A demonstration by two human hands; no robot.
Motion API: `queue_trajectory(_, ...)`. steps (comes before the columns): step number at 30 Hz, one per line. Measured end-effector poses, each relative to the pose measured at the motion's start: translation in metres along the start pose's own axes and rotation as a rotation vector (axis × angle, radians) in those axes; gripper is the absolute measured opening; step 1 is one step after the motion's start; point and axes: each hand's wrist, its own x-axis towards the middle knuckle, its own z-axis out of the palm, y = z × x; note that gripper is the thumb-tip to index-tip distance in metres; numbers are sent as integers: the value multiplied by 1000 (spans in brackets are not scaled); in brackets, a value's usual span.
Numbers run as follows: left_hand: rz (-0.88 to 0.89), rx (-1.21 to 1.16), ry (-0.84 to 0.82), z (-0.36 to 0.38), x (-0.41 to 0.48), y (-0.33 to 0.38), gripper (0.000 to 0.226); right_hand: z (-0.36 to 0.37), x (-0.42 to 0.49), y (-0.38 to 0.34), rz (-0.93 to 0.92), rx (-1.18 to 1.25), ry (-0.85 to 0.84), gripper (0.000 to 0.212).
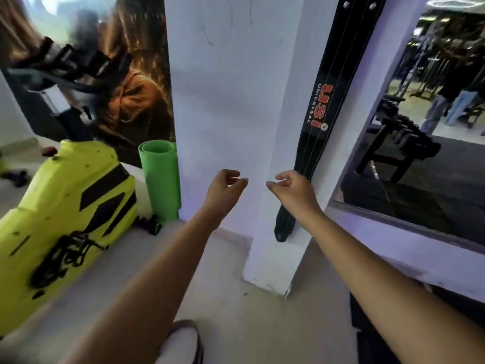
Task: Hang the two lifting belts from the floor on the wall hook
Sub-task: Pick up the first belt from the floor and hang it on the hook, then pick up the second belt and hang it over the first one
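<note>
A black lifting belt (331,82) with red lettering hangs straight down the right face of a white pillar (236,106); its narrow end reaches low, near the floor. The hook is above the frame's top edge and out of view. I cannot tell whether a second belt hangs behind it. My right hand (292,191) is raised just in front of the belt's lower part, fingers loosely curled and apart, holding nothing. My left hand (225,190) is level with it in front of the pillar, fingers apart, holding nothing.
A yellow-green exercise bike (65,206) stands at the left, a rolled green mat (160,179) leaning beside the pillar. A wall mirror (420,127) is at the right. My shoe (181,342) shows on the pale floor below.
</note>
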Motion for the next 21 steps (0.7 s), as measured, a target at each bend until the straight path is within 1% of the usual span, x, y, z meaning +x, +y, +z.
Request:
queue_trajectory(1, -47, -2, 30, -8, -4, -17, 35, 16, -6, 6, 30, -8, -39, 34)
queue_trajectory(5, -51, 13, 13, -15, -2, -38, 35, 31, -7, 16, 50, 1, -70, 36)
queue_trajectory(8, -183, 34, 51, -39, -3, -94, 33, 90, -10, 45, 119, -24, -206, 33)
queue_trajectory(10, -275, 66, 67, -56, -1, -137, 31, 130, -9, 64, 188, 0, -270, 32)
queue_trajectory(17, -595, 36, 135, -94, 37, -257, 30, 254, 27, 126, 435, -3, -393, 25)
queue_trajectory(19, -682, 14, 153, -97, 48, -289, 23, 286, 38, 147, 482, -5, -431, 14)
queue_trajectory(20, -725, -2, 157, -97, 53, -304, 16, 301, 43, 159, 504, -13, -454, 11)
queue_trajectory(21, -769, -27, 164, -97, 58, -321, 9, 317, 50, 172, 523, -22, -479, 13)
